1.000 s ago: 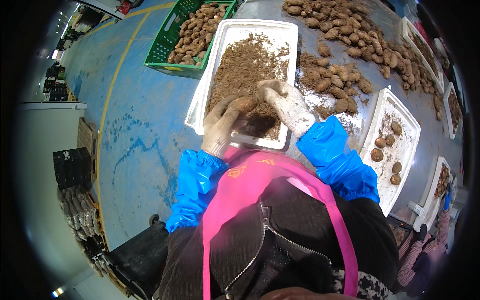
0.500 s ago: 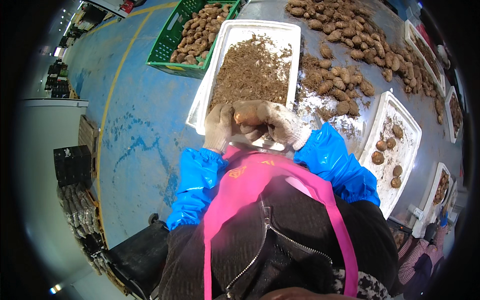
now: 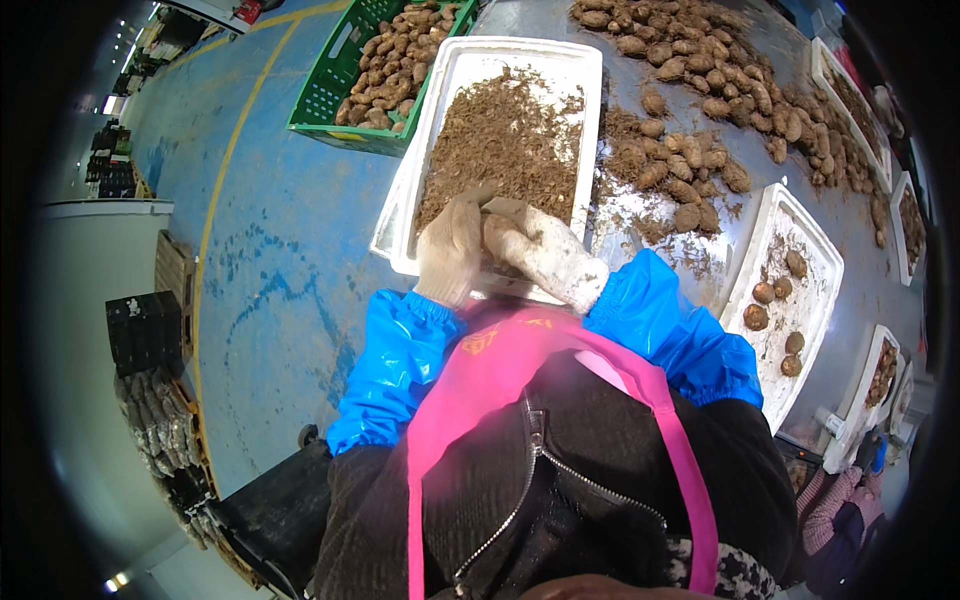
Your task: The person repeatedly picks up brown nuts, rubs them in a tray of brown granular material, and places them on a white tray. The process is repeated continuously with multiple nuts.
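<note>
My left hand (image 3: pixel 452 248) and my right hand (image 3: pixel 540 250), both in dirty pale knit gloves, are closed together above the near end of a white foam tray (image 3: pixel 590 110). Between them they grip a brown taro, which the gloves now hide almost fully. Brown peelings and root fibres (image 3: pixel 505 135) cover most of the tray's floor. To the right, a second white tray (image 3: pixel 815 330) holds several trimmed round taros (image 3: pixel 756 317).
Beyond the tray's left side stands a green crate (image 3: pixel 335 85) full of taros. A large heap of hairy taros (image 3: pixel 720 75) spreads across the metal table at the far right. A person in a checked sleeve (image 3: pixel 835 510) is at the lower right.
Both hands have turned inward and closed further round the taro, which showed between the fingers before. My left hand has shifted slightly right.
</note>
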`<state>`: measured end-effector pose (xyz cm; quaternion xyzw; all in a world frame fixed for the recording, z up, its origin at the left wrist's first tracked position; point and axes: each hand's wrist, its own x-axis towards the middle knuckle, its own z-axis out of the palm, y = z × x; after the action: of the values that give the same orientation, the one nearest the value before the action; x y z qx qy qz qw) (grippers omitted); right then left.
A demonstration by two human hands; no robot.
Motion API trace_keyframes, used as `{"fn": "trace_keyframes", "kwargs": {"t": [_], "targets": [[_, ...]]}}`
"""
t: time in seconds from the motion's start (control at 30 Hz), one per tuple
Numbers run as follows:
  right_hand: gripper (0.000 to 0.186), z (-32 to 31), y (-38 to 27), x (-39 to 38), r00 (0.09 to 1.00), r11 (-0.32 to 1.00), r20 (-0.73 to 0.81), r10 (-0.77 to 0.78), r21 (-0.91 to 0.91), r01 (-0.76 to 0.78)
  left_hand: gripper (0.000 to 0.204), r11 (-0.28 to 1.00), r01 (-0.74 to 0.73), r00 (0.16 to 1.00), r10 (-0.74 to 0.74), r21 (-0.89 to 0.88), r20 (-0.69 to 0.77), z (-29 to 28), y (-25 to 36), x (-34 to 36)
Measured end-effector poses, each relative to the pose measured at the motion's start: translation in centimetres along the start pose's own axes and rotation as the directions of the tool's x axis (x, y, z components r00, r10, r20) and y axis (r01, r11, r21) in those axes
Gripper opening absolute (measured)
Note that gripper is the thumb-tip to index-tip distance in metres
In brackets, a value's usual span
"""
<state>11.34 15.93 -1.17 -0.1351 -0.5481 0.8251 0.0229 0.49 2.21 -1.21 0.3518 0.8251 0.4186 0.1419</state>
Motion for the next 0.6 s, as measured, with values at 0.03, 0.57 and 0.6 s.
{"fn": "trace_keyframes", "kwargs": {"t": [0.03, 0.57, 0.6], "targets": [[0.035, -0.4, -0.5, 0.1, 0.986, 0.964, 0.057, -0.156, -0.209, 0.165, 0.045, 0.998, -0.01, 1.0, 0.008, -0.067, -0.029, -0.2, -0.2, 0.1], [0.067, -2.8, -0.1, -0.1, 0.946, 0.684, 0.041, -0.321, -0.681, 0.261, 0.043, 0.278, 0.632, 0.762, -0.392, -0.723, 0.515, -0.5, -3.0, -0.7], [0.068, -2.8, 0.0, 0.0, 0.924, 0.627, 0.123, -0.362, -0.701, 0.339, 0.042, 0.342, 0.621, 0.783, -0.293, -0.705, 0.548, -0.8, -2.7, -0.8]]}}
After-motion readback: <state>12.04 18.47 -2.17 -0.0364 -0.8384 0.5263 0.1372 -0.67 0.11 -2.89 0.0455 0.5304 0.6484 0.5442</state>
